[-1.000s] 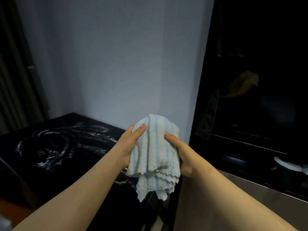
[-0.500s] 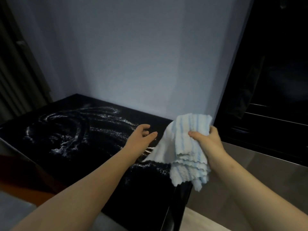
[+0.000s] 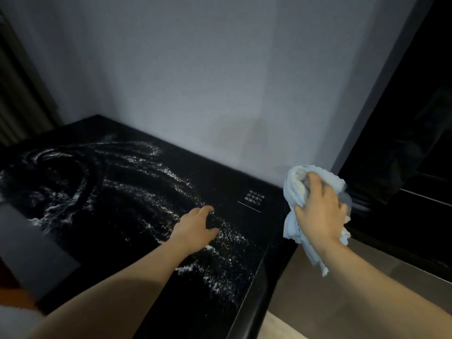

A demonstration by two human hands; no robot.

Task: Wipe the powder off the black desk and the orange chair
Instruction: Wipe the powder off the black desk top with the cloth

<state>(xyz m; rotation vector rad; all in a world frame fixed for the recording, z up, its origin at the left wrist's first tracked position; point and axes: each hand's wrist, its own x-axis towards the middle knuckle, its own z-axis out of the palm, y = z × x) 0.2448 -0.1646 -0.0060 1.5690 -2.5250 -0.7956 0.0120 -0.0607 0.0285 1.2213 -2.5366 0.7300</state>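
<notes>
Within right hand [image 3: 318,216], cloth [image 3: 297,184], seemingly crumpled

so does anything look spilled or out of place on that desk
Yes: white powder is scattered in swirls and streaks across the black desk. The left hand touches it; the right hand grips a cloth by the desk's right edge.

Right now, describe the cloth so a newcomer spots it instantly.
Start at the black desk dusted with white powder. At its right edge, the right hand grips a bunched cloth. It is the only pale blue, soft thing there.
</notes>
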